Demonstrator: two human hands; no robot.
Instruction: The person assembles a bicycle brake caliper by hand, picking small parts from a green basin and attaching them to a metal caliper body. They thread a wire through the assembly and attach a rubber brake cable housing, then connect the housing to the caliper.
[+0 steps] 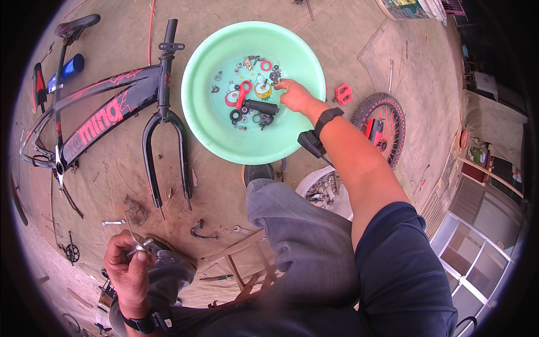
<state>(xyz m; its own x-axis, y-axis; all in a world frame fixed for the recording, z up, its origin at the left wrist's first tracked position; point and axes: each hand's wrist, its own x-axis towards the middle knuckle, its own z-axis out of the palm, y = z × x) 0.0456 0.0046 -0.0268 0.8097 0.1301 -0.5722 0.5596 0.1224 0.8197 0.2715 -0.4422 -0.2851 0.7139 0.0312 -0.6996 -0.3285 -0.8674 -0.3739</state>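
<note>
Upper centre: my right hand, fingers loose and empty, picks through the basin; left hand grips an axle. Best pinch lightly.

The person wears a dark navy short-sleeved shirt, the sleeve ending above the elbow. Grey denim trousers cover the raised leg, ending at a dark shoe. A black band is strapped at the wrist of the right hand; another black band sits at the wrist of the left hand.
</note>
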